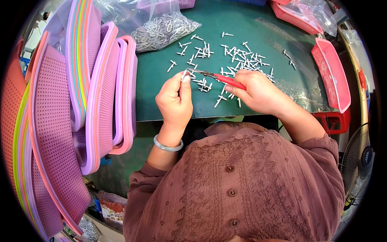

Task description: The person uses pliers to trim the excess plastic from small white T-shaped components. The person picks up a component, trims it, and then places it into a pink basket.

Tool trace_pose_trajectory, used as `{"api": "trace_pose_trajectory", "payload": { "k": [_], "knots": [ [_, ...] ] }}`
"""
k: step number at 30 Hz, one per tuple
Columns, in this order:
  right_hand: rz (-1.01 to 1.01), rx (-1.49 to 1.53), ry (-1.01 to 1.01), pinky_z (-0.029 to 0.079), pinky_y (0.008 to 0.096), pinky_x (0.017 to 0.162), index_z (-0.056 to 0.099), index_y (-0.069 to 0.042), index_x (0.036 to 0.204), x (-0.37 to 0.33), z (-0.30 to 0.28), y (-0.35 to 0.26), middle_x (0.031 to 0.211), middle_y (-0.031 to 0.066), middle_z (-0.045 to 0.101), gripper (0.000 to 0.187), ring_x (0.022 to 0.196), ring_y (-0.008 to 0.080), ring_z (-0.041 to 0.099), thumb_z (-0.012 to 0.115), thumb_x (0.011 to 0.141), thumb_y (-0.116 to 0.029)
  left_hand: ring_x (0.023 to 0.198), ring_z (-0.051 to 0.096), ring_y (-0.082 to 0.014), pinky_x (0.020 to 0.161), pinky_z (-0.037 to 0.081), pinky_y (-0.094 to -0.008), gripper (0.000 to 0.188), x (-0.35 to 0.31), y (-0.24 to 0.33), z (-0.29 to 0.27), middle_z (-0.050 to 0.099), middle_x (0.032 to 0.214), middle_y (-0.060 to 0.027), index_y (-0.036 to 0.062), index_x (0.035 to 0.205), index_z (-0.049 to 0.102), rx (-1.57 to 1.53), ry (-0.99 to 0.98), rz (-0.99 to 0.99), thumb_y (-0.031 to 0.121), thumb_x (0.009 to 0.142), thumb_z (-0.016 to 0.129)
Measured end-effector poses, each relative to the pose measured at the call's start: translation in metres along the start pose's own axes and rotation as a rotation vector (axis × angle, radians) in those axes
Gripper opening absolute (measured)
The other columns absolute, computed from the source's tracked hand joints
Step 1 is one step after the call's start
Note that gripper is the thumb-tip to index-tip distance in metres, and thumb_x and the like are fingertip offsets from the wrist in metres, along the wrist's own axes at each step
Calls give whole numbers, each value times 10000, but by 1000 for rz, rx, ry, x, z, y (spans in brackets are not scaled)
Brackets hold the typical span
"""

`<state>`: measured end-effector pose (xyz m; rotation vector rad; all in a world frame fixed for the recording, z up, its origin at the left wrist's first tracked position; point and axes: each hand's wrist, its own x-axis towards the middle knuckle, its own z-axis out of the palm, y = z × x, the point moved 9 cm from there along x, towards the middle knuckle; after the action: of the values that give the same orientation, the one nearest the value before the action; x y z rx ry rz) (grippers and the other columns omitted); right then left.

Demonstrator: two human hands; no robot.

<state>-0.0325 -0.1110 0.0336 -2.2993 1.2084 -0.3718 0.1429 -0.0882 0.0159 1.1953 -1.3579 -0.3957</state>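
Between thumb and forefinger, my left hand [176, 94] pinches a small white plastic piece [184, 75]. Its wrist carries a pale bangle [168, 144]. My right hand [254, 89] is closed around red-handled pliers [226, 79], whose narrow metal jaws point left and reach the piece at my left fingertips. Whether the jaws grip it is too small to tell. Many similar white cross-shaped pieces [246, 60] lie scattered on the green table [161, 107], in a dense heap beyond my right hand and in a looser group beyond my left.
Stacked perforated plastic baskets [56, 105] in purple, pink and green crowd the left side. A clear bag of metal clips [165, 30] sits at the far left of the table. A pink basket [331, 76] stands at the right edge, with a fan [356, 155] below it.
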Motion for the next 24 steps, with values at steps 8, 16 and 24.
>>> {"api": "trace_pose_trajectory", "payload": {
  "k": [8, 16, 24],
  "knots": [
    [11, 26, -30, 446, 443, 637, 596, 32, 697, 0, 1, -2, 702, 224, 581, 378, 698, 397, 564, 575, 857, -311, 519, 503, -179, 484, 400, -294, 92, 2, 14, -2, 538, 614, -84, -4, 905, 641, 130, 18, 158, 32, 825, 612],
    [46, 21, -62, 451, 445, 641, 610, 22, 716, 0, 2, 0, 705, 222, 591, 375, 710, 395, 573, 567, 861, -321, 584, 555, -151, 546, 439, -264, 108, 3, 19, 1, 596, 692, -101, -17, 930, 642, 277, -54, 153, 13, 834, 602],
    [30, -62, -4, 462, 441, 639, 612, 7, 727, 0, -2, -2, 732, 202, 600, 314, 709, 380, 580, 579, 846, -282, 550, 537, -226, 516, 429, -309, 72, 3, 24, 5, 568, 656, -107, -4, 887, 632, 356, -79, 224, 37, 842, 594]
  ]
}}
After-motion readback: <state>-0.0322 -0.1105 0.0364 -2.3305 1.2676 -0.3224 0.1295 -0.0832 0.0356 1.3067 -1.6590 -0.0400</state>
